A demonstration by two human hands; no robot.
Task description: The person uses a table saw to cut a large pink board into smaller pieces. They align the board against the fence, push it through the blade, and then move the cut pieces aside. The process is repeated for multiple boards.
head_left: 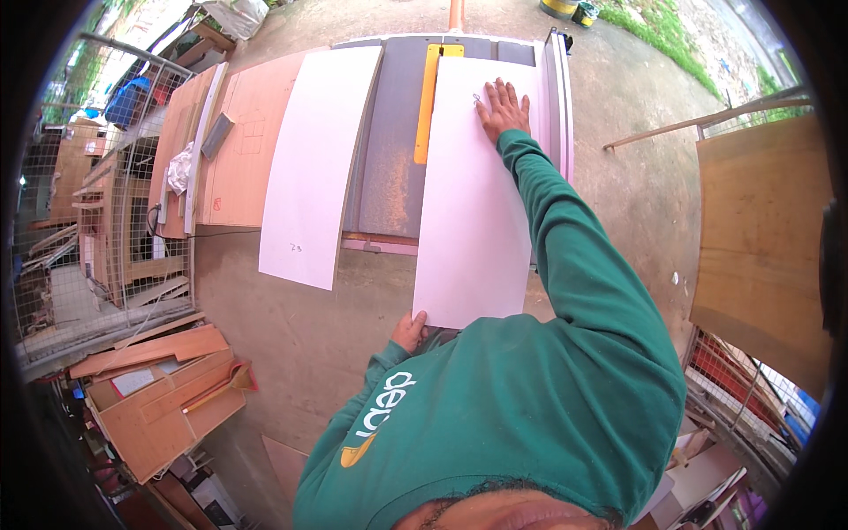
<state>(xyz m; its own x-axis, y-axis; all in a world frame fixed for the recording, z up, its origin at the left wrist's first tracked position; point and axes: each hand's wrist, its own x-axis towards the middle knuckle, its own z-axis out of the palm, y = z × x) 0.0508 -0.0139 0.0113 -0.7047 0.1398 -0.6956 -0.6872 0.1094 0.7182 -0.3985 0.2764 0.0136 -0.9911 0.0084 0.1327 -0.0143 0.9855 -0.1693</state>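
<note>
Head view: white panel (473, 225), grey table (386, 177), concrete floor (265, 353).

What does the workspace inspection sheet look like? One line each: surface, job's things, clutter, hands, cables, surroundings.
Surface: dark table with a rusty-brown patch; yellow plate set in it.
Job's things: white board under the hands; second white board to its left, apart from it.
Clutter: grey block and crumpled white item on brown boards at left; wood pieces lower left.
Hands: right hand flat on the board; left hand at its near edge, thumb on top.
Cables: thin dark cable at left.
Surroundings: concrete floor, wire mesh, brown panel.
</note>
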